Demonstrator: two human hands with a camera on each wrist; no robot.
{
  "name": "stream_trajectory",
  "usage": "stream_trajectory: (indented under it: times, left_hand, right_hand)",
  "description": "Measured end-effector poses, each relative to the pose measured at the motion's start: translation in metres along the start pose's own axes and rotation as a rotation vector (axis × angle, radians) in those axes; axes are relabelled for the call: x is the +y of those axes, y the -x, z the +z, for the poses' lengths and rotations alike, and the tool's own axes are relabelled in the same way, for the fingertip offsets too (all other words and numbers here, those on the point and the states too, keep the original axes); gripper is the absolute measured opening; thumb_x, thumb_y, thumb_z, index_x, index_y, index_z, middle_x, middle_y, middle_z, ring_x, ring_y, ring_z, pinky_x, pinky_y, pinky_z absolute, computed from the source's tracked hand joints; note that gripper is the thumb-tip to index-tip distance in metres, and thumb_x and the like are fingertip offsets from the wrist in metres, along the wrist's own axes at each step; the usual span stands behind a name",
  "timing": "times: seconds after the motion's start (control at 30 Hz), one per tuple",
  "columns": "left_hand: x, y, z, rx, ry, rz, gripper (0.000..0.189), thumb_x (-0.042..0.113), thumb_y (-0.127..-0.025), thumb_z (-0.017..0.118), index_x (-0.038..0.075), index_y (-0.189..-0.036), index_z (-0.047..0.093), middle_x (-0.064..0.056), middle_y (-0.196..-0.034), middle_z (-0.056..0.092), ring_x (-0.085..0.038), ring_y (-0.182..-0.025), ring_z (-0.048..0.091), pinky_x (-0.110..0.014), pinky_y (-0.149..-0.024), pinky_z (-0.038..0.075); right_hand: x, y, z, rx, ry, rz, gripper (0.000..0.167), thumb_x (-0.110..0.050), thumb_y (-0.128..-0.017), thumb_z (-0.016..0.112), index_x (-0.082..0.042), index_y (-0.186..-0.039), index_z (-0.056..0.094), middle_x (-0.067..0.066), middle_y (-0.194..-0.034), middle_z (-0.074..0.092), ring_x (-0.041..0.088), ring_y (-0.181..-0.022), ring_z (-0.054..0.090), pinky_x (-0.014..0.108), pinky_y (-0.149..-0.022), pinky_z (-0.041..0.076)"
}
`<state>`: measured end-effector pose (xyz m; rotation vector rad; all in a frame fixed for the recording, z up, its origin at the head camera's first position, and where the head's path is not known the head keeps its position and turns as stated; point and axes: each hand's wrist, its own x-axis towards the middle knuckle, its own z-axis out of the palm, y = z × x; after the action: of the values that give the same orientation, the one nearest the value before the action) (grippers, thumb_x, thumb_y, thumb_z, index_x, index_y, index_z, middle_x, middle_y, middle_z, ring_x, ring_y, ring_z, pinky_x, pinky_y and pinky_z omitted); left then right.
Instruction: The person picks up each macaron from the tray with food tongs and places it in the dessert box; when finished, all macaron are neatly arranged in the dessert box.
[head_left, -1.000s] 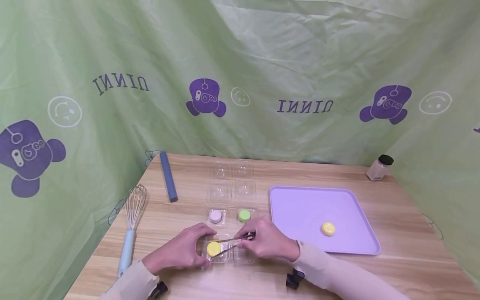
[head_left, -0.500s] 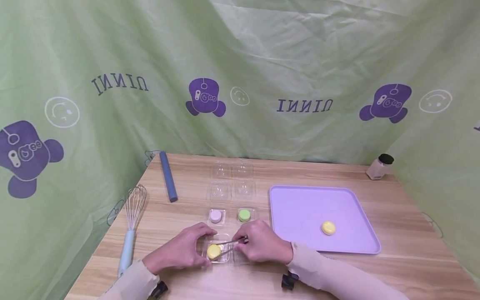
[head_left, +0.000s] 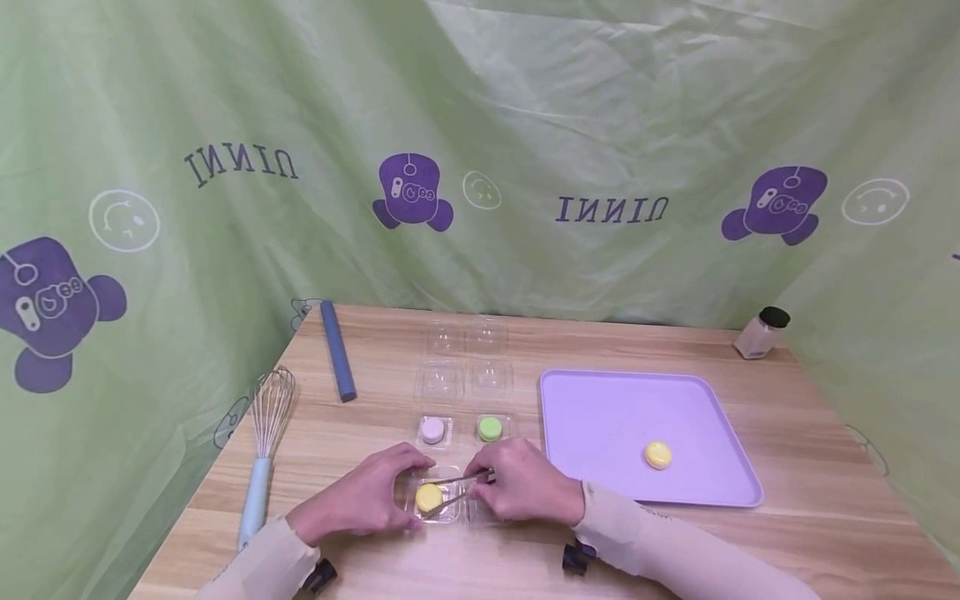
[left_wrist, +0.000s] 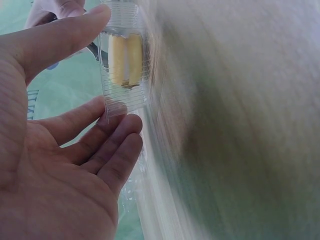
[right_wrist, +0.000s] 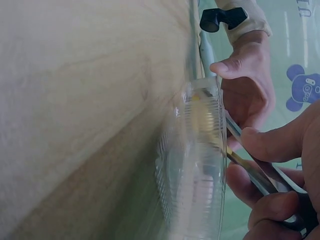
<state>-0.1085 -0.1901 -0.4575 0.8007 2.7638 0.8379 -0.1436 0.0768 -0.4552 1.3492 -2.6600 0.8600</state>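
My left hand (head_left: 367, 493) holds the near left corner of a clear plastic macaron box (head_left: 447, 514), thumb on one side and fingertips on the other. A yellow macaron (head_left: 429, 497) sits in that corner's compartment; in the left wrist view the macaron (left_wrist: 125, 59) stands on edge behind the ribbed wall. My right hand (head_left: 525, 482) grips metal tongs (head_left: 457, 478), whose tips lie apart on either side of the yellow macaron. In the right wrist view the tongs (right_wrist: 257, 172) reach over the box rim. A pink macaron (head_left: 432, 430) and a green macaron (head_left: 490, 429) occupy the far compartments.
The clear lid (head_left: 491, 375) lies folded back behind the box. At right, a purple tray (head_left: 607, 417) bears another yellow macaron (head_left: 657, 455). A whisk (head_left: 258, 467) and a blue rod (head_left: 338, 350) lie at left; a black-capped jar (head_left: 759, 335) stands far right.
My right hand has shifted a little left with the tongs, and their tips have moved slightly about the yellow macaron. The left hand has kept its place on the box.
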Motion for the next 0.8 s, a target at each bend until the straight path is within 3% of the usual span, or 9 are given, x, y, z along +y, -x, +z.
stream_trajectory:
  times: [0.4,0.6,0.8]
  left_hand:
    - [-0.001,0.000,0.001,0.017,-0.019,0.013,0.076,0.035,-0.064,0.092,0.010,-0.130,0.063,0.002,-0.121,0.067,-0.018,-0.111,0.065,-0.045,-0.102,0.057]
    - [-0.001,0.001,0.002,0.019,-0.010,0.009,0.077,0.035,-0.064,0.092,0.011,-0.131,0.063,0.002,-0.123,0.066,-0.019,-0.113,0.065,-0.046,-0.102,0.057]
    - [-0.002,0.001,0.003,0.024,-0.018,0.018,0.077,0.035,-0.064,0.092,0.011,-0.131,0.062,0.002,-0.124,0.066,-0.020,-0.114,0.065,-0.046,-0.103,0.056]
  right_hand:
    - [0.005,0.001,-0.009,-0.021,-0.011,0.012,0.020,-0.026,-0.082,0.083,-0.015,-0.098,0.079,-0.006,-0.086,0.078,-0.009,-0.063,0.050,0.005,-0.057,0.041]
    - [0.008,0.002,-0.016,-0.014,-0.096,0.071,0.019,-0.021,-0.081,0.083,-0.015,-0.099,0.079,-0.010,-0.082,0.075,-0.007,-0.063,0.053,0.009,-0.057,0.046]
    - [0.011,0.004,-0.030,0.046,-0.140,0.136,0.019,-0.020,-0.081,0.084,-0.014,-0.099,0.079,-0.012,-0.081,0.073,-0.006,-0.066,0.056,0.013,-0.061,0.050]
